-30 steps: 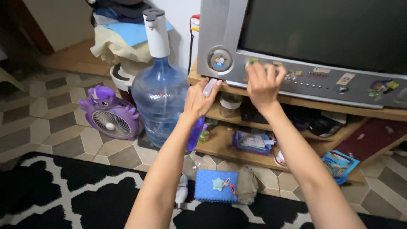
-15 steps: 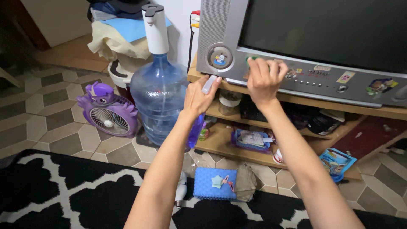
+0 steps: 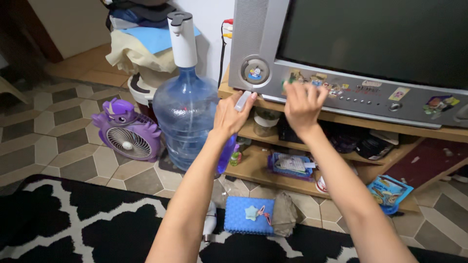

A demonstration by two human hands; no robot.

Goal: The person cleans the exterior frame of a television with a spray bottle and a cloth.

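Up at the front of the silver television [image 3: 351,53], both of the person's hands were raised. The left hand [image 3: 229,114] had its grip wrapped around a spray bottle [image 3: 227,148], whose purple body hung down below the wrist while its pale nozzle [image 3: 242,101] poked out between the fingers, close to the front edge of the wooden TV stand [image 3: 341,119] and just under the round sticker [image 3: 255,73] on the set. The right hand [image 3: 302,102] had its grip bunched together on a small greenish cloth [image 3: 291,80], only a scrap of it showing, pressed against the sticker-covered strip below the dark screen. On the floor beside the stand's left end stood a big blue water jug [image 3: 185,119] with a white pump on top, and a purple fan [image 3: 127,131] sat just left of it. A blue pad [image 3: 243,214] lay near the black-and-white rug [image 3: 73,219].
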